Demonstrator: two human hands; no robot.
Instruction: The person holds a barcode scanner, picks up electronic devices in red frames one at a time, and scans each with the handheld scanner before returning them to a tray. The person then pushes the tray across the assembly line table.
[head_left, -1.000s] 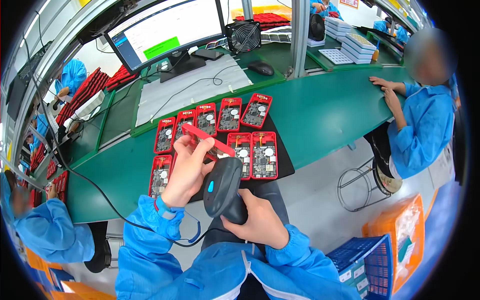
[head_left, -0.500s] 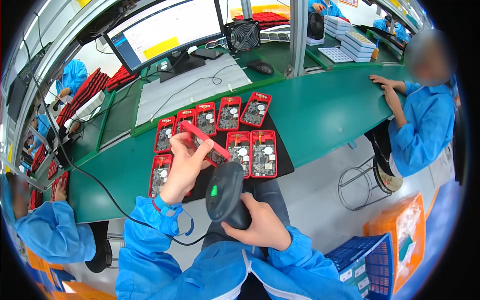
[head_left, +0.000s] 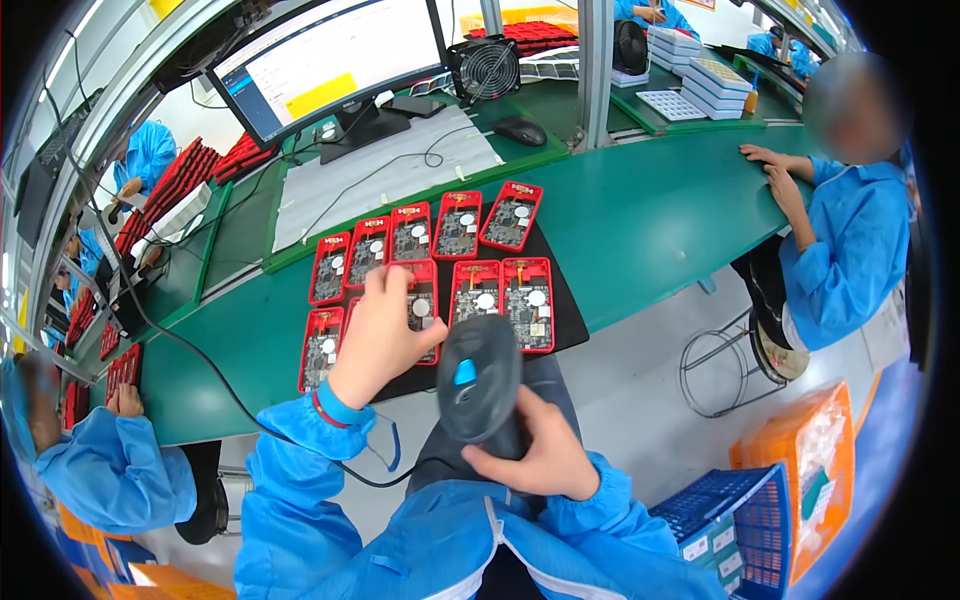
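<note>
My left hand (head_left: 382, 335) spans a red case with a circuit board (head_left: 422, 300), fingers at its upper left side and thumb at its lower right edge; the case lies flat among others on the black mat (head_left: 560, 310). My palm hides part of it and of a neighbouring case. In my right hand (head_left: 540, 450) is a black barcode scanner (head_left: 480, 385), gripped by its handle, with a blue light showing on top. Similar open red cases (head_left: 527, 305) with boards lie in two rows around my left hand.
A monitor (head_left: 330, 65), a mouse (head_left: 520, 130) and a small fan (head_left: 486, 72) stand at the back. The scanner's cable (head_left: 215, 385) runs across my left sleeve. Co-workers sit at the right (head_left: 850, 250) and left (head_left: 110, 460). Blue (head_left: 760, 530) and orange crates (head_left: 840, 430) stand at lower right.
My left hand has lowered the tilted red case flat onto the mat. The scanner has shifted slightly right and up, and its light has turned from green to blue.
</note>
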